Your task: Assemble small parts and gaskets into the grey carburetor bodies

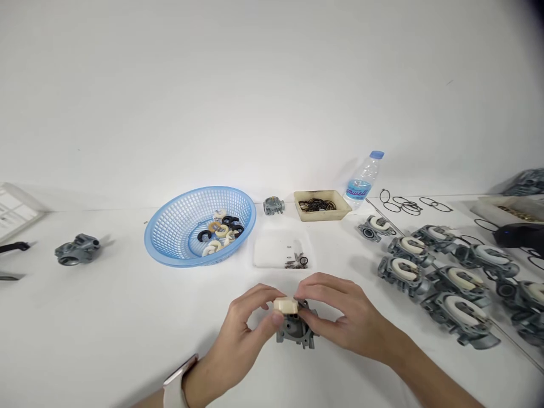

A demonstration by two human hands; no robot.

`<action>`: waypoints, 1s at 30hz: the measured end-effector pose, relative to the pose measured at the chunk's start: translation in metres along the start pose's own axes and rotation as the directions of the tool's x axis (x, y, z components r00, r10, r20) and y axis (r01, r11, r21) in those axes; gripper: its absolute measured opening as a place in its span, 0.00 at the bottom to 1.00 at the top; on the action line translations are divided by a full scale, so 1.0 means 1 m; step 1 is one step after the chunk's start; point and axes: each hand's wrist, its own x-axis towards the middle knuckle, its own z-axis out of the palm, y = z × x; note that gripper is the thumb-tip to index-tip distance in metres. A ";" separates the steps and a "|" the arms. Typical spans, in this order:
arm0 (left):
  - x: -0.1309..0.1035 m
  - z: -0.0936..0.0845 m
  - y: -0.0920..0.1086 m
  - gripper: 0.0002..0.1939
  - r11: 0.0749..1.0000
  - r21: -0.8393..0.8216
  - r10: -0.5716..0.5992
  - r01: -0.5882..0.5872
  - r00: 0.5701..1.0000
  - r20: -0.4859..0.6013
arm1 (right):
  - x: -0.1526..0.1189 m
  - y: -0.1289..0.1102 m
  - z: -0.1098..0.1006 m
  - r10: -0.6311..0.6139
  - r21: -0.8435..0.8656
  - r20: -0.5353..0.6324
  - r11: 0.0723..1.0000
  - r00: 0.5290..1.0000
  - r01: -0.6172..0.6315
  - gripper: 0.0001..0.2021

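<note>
A grey metal carburetor body (294, 330) is in front of me at the table's near side, below a cream-white float (286, 305). My left hand (242, 327) pinches this float between thumb and fingers at its left end. From the other side, my right hand (340, 314) closes its fingertips round the upper right edge of the carburetor body, close against the float. Whether a small part is between those right fingertips is hidden. Just beyond both hands is a white tray (272, 252) with small metal parts and a black ring.
A blue plastic basket (170, 249) holds black and cream floats. Behind are a carburetor body (273, 205), a cream tray of black rings (321, 216) and a water bottle (363, 178). Several carburetors with floats (461, 317) crowd the right; another body (77, 250) lies left.
</note>
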 end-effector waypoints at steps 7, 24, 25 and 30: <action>0.003 0.000 0.000 0.20 0.997 -0.044 -0.062 0.061 0.998 -0.011 | -0.007 0.004 0.011 0.037 -0.039 0.020 0.999 0.999 -0.036 0.21; -0.012 0.002 0.002 0.35 0.931 0.301 0.215 -0.206 0.977 0.002 | 0.002 -0.006 0.019 0.171 0.260 -0.033 0.953 0.985 -0.157 0.08; -0.013 0.002 0.002 0.35 0.904 0.345 0.264 -0.254 0.964 0.017 | 0.002 -0.008 0.018 0.201 0.284 -0.002 0.940 0.980 -0.192 0.07; -0.016 0.005 0.006 0.27 0.808 0.480 0.365 -0.342 0.930 0.048 | 0.004 -0.013 0.017 0.256 0.286 0.131 0.915 0.958 -0.283 0.06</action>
